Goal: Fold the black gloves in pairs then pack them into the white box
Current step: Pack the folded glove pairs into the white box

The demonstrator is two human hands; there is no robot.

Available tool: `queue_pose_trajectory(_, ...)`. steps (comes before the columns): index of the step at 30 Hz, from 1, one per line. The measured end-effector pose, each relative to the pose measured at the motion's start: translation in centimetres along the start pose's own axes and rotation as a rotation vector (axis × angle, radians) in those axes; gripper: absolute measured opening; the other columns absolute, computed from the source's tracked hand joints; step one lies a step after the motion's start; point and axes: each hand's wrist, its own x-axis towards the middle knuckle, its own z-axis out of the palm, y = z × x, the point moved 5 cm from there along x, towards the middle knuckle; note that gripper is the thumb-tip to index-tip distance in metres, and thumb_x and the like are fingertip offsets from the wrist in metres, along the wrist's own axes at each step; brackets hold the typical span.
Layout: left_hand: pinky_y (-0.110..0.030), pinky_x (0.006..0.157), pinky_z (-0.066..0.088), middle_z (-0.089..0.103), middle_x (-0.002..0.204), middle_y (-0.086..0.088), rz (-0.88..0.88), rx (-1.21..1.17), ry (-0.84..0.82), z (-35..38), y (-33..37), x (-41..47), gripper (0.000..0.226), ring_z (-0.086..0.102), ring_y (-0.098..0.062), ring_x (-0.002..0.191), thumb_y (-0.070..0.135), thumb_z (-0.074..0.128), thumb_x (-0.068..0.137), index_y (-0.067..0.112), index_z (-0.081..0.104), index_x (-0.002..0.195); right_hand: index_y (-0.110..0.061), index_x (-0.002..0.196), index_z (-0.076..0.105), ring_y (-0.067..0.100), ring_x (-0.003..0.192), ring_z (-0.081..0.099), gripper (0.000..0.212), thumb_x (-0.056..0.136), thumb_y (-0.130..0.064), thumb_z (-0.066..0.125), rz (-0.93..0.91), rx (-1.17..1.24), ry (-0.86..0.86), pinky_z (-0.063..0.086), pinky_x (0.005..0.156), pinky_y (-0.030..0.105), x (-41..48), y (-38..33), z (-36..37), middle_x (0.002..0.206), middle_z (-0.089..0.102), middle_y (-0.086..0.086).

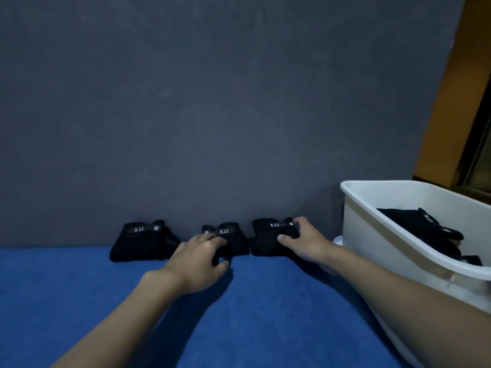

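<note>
Three folded pairs of black gloves marked "5.11" lie in a row on the blue surface against the grey wall. The left pair (142,241) lies untouched. My left hand (202,257) grips the middle pair (233,239), fingers over its top and thumb at its front edge. My right hand (303,241) grips the right pair (268,236), thumb on its front and fingers round its far right corner. The white box (372,235) stands at the right and holds more black gloves (422,229).
A grey wall (212,102) rises directly behind the gloves. The blue surface (79,301) stretches toward me on the left. A wooden frame (449,102) stands at the far right behind the box.
</note>
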Motion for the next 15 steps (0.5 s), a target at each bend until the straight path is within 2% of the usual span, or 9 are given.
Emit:
queue_pose_trajectory(4, -0.037, 0.116, 0.026, 0.034, 0.157, 0.004, 0.001, 0.007, -0.014, 0.2, -0.1, 0.1, 0.056, 0.028, -0.018, 0.146, 0.045, 0.053, 0.095, 0.026, 0.042, 0.147, -0.017, 0.116, 0.043, 0.021, 0.106, 0.054, 0.047, 0.086, -0.043, 0.067, 0.018, -0.022, 0.049, 0.046, 0.087, 0.031, -0.1, -0.1, -0.5, 0.115, 0.056, 0.003)
queue_pose_trajectory(9, -0.038, 0.115, 0.028, 0.037, 0.154, 0.005, 0.009, -0.002, -0.009, 0.3, 0.0, 0.1, 0.055, 0.03, -0.018, 0.144, 0.044, 0.055, 0.094, 0.026, 0.045, 0.144, -0.017, 0.134, 0.041, 0.02, 0.114, 0.054, 0.056, 0.088, -0.039, 0.066, 0.0, 0.054, 0.034, 0.045, 0.096, 0.032, 0.0, 0.2, -0.2, 0.122, 0.055, -0.001)
queue_pose_trajectory(12, -0.038, 0.115, 0.029, 0.038, 0.153, 0.006, 0.006, -0.01, -0.009, 0.4, -0.1, 0.1, 0.054, 0.032, -0.018, 0.143, 0.044, 0.056, 0.094, 0.026, 0.046, 0.143, -0.019, 0.12, 0.05, 0.022, 0.102, 0.062, 0.044, 0.085, -0.036, 0.07, 0.011, 0.076, 0.046, 0.052, 0.09, 0.035, 0.1, 0.7, -0.1, 0.111, 0.063, 0.004)
queue_pose_trajectory(15, -0.039, 0.115, 0.03, 0.038, 0.153, 0.005, 0.003, -0.012, -0.015, 0.3, -0.1, 0.0, 0.053, 0.032, -0.018, 0.142, 0.043, 0.056, 0.094, 0.025, 0.046, 0.143, -0.025, 0.101, 0.047, 0.025, 0.089, 0.064, 0.036, 0.079, -0.03, 0.076, 0.03, 0.112, 0.017, 0.053, 0.075, 0.034, -0.1, 1.0, -0.1, 0.101, 0.066, 0.01)
